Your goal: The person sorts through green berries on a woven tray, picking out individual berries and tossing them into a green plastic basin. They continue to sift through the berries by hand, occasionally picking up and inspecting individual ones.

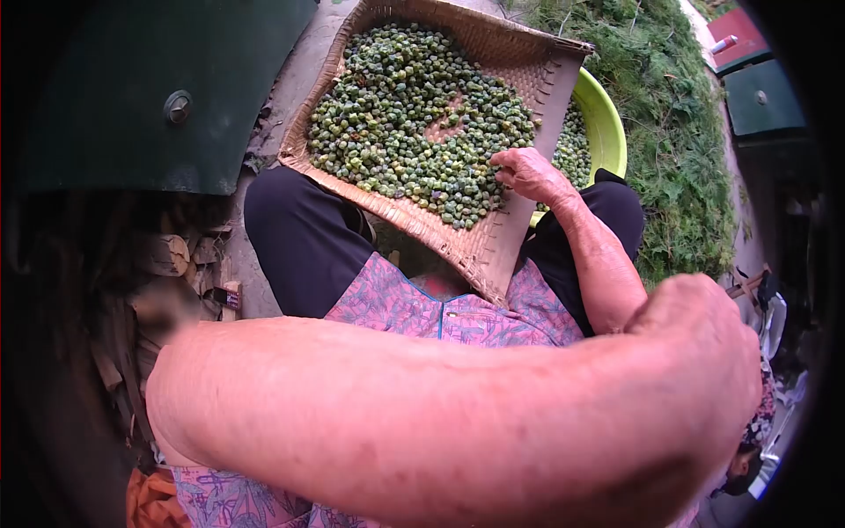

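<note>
A shallow woven basket (497, 255) rests tilted across the person's knees, holding a wide spread of small round green fruits or seeds (396, 114). My right hand (526, 173) is over the basket's right side, at the edge of the green pieces, its fingers bent and slightly apart; nothing shows between them. My left forearm stretches across the foreground from left to right. At its end my left hand (695, 308) is curled beside my right arm, fingertips hidden, and what it may hold cannot be seen.
A lime-green basin (607, 128) with more green pieces stands behind the basket's right side. Cut greenery (678, 150) lies further right. A dark green panel with a round knob (179, 106) is at upper left, above stacked firewood (163, 255). Orange cloth (157, 500) shows at bottom left.
</note>
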A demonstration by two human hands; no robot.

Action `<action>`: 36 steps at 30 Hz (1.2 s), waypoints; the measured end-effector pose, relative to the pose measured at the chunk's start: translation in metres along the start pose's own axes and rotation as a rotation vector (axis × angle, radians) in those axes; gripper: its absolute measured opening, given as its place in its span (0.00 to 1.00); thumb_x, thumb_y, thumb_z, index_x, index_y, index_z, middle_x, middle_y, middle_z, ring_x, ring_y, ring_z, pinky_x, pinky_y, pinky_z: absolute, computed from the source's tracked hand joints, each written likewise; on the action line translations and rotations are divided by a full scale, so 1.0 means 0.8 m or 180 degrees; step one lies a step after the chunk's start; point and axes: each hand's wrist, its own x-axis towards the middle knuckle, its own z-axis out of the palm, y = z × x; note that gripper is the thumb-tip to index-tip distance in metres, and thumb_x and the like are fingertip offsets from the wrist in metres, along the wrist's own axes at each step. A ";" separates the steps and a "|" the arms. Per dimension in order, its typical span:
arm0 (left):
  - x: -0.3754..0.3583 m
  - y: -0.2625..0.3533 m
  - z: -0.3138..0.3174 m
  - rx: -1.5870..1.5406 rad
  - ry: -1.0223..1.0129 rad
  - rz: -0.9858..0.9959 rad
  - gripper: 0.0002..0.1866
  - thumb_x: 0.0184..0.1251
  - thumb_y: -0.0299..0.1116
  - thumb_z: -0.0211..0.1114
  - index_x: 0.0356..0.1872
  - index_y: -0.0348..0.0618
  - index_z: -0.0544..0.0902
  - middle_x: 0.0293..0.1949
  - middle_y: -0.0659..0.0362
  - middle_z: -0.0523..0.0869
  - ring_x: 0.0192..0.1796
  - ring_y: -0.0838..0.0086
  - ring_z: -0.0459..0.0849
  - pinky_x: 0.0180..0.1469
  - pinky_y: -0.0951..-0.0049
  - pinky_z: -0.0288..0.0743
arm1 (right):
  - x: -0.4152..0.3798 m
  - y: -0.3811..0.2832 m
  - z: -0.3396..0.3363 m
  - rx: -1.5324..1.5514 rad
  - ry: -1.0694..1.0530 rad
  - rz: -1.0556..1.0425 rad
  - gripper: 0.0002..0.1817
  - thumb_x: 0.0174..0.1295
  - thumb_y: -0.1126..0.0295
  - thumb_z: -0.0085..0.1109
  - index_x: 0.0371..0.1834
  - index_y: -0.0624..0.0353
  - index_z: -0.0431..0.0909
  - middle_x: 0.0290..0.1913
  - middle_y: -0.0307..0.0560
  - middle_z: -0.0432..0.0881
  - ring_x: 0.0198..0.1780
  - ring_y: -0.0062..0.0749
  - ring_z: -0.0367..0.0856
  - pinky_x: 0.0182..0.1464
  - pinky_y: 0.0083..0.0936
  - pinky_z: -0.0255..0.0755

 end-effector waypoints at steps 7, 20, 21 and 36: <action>-0.011 -0.022 -0.001 -0.0165 -0.0665 -0.0627 0.07 0.50 0.28 0.59 0.22 0.32 0.78 0.23 0.43 0.80 0.30 0.50 0.82 0.35 0.55 0.74 | -0.012 -0.021 -0.019 0.0496 -0.0379 0.0660 0.25 0.51 0.70 0.66 0.55 0.57 0.76 0.48 0.52 0.81 0.47 0.40 0.81 0.50 0.32 0.73; -0.034 -0.033 0.001 -0.0005 -0.0815 -0.0779 0.06 0.52 0.30 0.58 0.22 0.37 0.74 0.25 0.47 0.81 0.32 0.52 0.82 0.33 0.53 0.72 | -0.006 -0.015 -0.010 0.0251 -0.0133 0.0308 0.14 0.53 0.66 0.61 0.42 0.57 0.79 0.38 0.57 0.81 0.46 0.52 0.79 0.47 0.43 0.73; -0.032 -0.025 -0.010 -0.0006 -0.0822 -0.0737 0.06 0.52 0.30 0.58 0.22 0.37 0.74 0.25 0.47 0.81 0.32 0.52 0.82 0.33 0.53 0.72 | -0.004 -0.007 -0.005 0.0014 -0.0074 0.0139 0.14 0.54 0.65 0.61 0.43 0.57 0.79 0.39 0.57 0.81 0.46 0.52 0.79 0.47 0.42 0.73; -0.176 -0.117 -0.034 -0.3088 0.2637 -0.2518 0.14 0.62 0.23 0.60 0.50 0.34 0.79 0.44 0.52 0.85 0.43 0.71 0.84 0.51 0.72 0.77 | -0.015 0.015 0.010 -0.0292 0.0066 0.0037 0.14 0.53 0.70 0.61 0.43 0.62 0.78 0.39 0.57 0.81 0.44 0.52 0.78 0.47 0.40 0.72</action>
